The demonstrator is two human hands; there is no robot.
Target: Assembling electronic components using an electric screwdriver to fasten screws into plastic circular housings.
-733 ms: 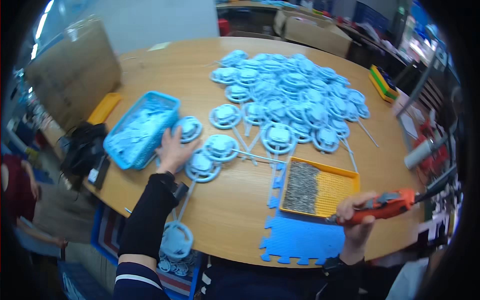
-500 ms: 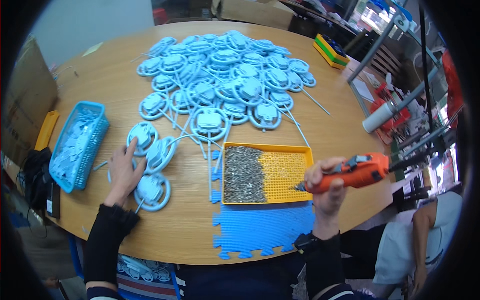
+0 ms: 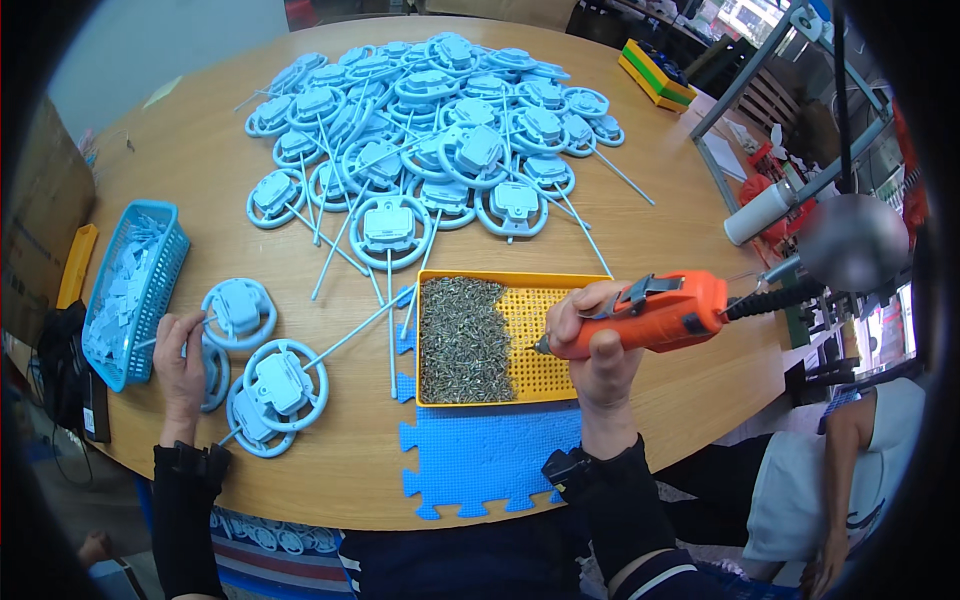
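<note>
My left hand is at the left of the table, its fingertips pinched on the thin stem of a light-blue plastic ring piece. Below it, another ring piece is partly covered. To the right, two more lie stacked, the upper ring piece overlapping the other. In my right hand is an orange electric screwdriver, its tip pointing left. That tip is over a yellow perforated tray, whose left part holds a heap of small metal screws.
A big pile of light-blue ring pieces covers the far middle. At the left stands a blue basket of small light-blue parts. Under the tray lies a blue foam mat. A metal frame and a seated person are on the right.
My left hand has drawn left from over the ring pieces and now pinches one stem. The near ring pieces have shifted apart. The right hand brought the screwdriver left over the tray.
</note>
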